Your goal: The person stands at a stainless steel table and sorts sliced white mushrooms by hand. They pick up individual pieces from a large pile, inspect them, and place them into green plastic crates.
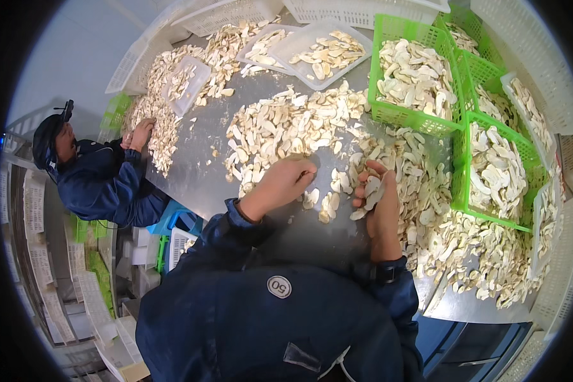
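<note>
My right hand [382, 200] holds a pale mushroom slice [374, 190] between thumb and fingers, above the steel tabletop [315, 241]. My left hand [284, 181] has its fingers curled in at the near edge of a heap of mushroom slices [286, 122]. No slice shows in that hand, though the inside of its fingers is hidden. A few loose slices [329, 205] lie on the metal between my hands. Just beyond and right of my right hand spreads a second heap of slices [422, 191], browner in places.
Green plastic baskets [418, 122] filled with slices stand at the right. At the back are translucent trays [317, 86] holding slices, and white perforated crates [229, 19] edge the table. On the left a co-worker [100, 181] handles another slice heap [160, 143].
</note>
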